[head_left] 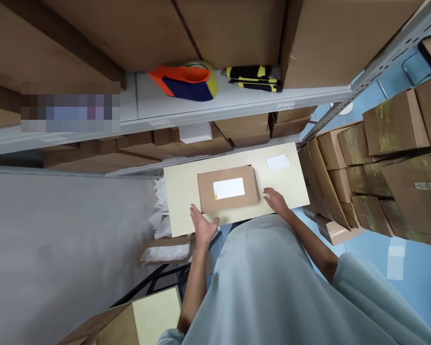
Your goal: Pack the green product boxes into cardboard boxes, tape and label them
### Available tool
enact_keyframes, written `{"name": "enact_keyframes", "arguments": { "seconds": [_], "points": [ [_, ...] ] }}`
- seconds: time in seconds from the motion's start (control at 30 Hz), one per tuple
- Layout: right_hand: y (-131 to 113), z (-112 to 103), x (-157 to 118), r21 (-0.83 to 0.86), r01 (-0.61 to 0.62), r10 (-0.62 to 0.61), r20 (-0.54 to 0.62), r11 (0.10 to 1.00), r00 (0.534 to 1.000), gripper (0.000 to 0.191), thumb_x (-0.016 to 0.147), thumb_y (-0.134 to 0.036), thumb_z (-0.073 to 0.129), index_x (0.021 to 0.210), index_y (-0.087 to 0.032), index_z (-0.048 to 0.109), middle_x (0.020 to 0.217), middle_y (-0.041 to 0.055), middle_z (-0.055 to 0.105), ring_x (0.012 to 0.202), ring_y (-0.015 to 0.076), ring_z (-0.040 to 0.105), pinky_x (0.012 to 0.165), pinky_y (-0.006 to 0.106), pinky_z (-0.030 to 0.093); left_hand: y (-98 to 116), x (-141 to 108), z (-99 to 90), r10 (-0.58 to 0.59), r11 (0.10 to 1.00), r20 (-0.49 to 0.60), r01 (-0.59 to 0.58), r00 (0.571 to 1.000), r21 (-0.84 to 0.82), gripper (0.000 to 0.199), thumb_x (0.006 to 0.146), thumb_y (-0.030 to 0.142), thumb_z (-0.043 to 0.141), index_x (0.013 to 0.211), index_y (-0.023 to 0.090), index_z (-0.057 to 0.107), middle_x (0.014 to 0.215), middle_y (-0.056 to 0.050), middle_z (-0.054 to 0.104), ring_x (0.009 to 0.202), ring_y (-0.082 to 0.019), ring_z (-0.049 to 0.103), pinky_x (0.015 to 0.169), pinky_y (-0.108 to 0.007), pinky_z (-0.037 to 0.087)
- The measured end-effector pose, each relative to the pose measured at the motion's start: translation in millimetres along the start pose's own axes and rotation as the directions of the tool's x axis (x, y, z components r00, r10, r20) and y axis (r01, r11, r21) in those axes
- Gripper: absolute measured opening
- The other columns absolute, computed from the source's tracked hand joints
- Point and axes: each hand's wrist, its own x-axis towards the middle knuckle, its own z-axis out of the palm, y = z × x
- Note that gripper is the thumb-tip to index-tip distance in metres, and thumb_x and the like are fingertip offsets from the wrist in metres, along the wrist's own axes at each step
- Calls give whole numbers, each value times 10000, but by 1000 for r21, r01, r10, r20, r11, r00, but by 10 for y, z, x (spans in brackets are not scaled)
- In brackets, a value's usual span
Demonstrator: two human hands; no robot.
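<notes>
A small closed cardboard box [208, 191] with a white label [229, 188] lies flat on a pale cream board [181, 201]. At the box's near left corner is my left hand [204, 227], its thumb and fingers spread apart. My right hand [276, 201] hovers or rests just off the box's right end, fingers partly stretched, holding nothing. Whether either hand touches the box or only the board cannot be made out. Another white label [277, 161] lies on the board's far right part.
Above the board runs a metal shelf [237, 105] with a tape dispenser [187, 81], utility knives [253, 79] and large cartons [233, 28]. Taped cardboard boxes [395, 124] are stacked at the right. White crumpled paper [161, 196] and a grey wall [64, 249] are on the left.
</notes>
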Motion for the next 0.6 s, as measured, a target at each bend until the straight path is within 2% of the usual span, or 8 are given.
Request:
{"name": "enact_keyframes", "arguments": {
  "seconds": [0.07, 0.1, 0.13, 0.2, 0.3, 0.4, 0.47, 0.6],
  "points": [
    [244, -246, 128, -6, -19, 18, -109, 1000, 994, 284, 1082, -300, 561, 1287, -227, 743, 1395, 153, 756, 1252, 312, 751, 1128, 475, 615, 318, -52, 39, 29, 1000, -82, -30, 996, -7, 1202, 797, 289, 756, 1827, 225, 138, 1907, -143, 227, 1772, -454, 151, 1432, -673, 273],
    [370, -378, 220, -7, -42, 41, -171, 999, 985, 306, 1092, -321, 552, 1301, -212, 748, 1375, 168, 758, 1256, 323, 747, 1126, 479, 613, 525, -39, 92, 61, 998, -100, -63, 993, -20, 1184, 818, 287, 740, 1830, 230, 129, 1913, -129, 213, 1777, -425, 158, 1441, -636, 277],
    [495, -505, 329, -2, -75, 72, -227, 997, 971, 326, 1096, -336, 551, 1310, -198, 753, 1357, 181, 759, 1253, 332, 745, 1124, 479, 611, 759, 3, 179, 110, 993, -83, -114, 990, -41, 1121, 855, 293, 715, 1827, 226, 160, 1903, -131, 248, 1769, -402, 220, 1436, -609, 303],
    [728, -717, 578, 15, -156, 152, -326, 988, 933, 353, 1087, -344, 564, 1319, -168, 764, 1336, 203, 756, 1230, 338, 744, 1115, 474, 604, 1271, 168, 462, 218, 970, 20, -215, 976, -115, 861, 933, 293, 633, 1754, 214, 385, 1778, -150, 498, 1662, -362, 472, 1385, -559, 409],
    [993, -877, 940, 66, -300, 300, -408, 952, 862, 375, 1053, -329, 618, 1325, -128, 779, 1330, 226, 750, 1152, 323, 750, 1076, 459, 606, 1989, 539, 1120, 289, 939, 263, -219, 921, -265, 529, 1015, 297, 578, 1532, 222, 658, 1557, -140, 702, 1431, -310, 689, 1285, -475, 522],
    [1129, -865, 1163, 104, -387, 395, -405, 916, 825, 372, 1026, -294, 658, 1302, -87, 795, 1303, 241, 750, 1082, 307, 752, 1034, 451, 614, 2440, 894, 1829, -42, 959, 326, 130, 944, -254, 364, 977, 277, 702, 1322, 166, 738, 1470, -199, 706, 1229, -304, 765, 1151, -445, 597],
    [1161, -805, 1219, 113, -398, 409, -396, 910, 822, 361, 1019, -258, 658, 1291, -68, 800, 1288, 242, 747, 1071, 302, 753, 1036, 448, 614, 2562, 1046, 2194, -161, 949, 293, 230, 942, -216, 251, 954, 249, 726, 1183, 148, 752, 1341, -214, 724, 1173, -318, 762, 1141, -475, 587],
    [1156, -669, 1214, 123, -392, 408, -386, 912, 827, 339, 1040, -250, 635, 1290, -97, 804, 1275, 206, 739, 1061, 280, 746, 1058, 432, 608, 2544, 1122, 2557, -273, 923, 214, 318, 938, -217, 184, 962, 232, 704, 1130, 173, 752, 1188, -150, 743, 1056, -264, 753, 1118, -435, 577]
  ]
}}
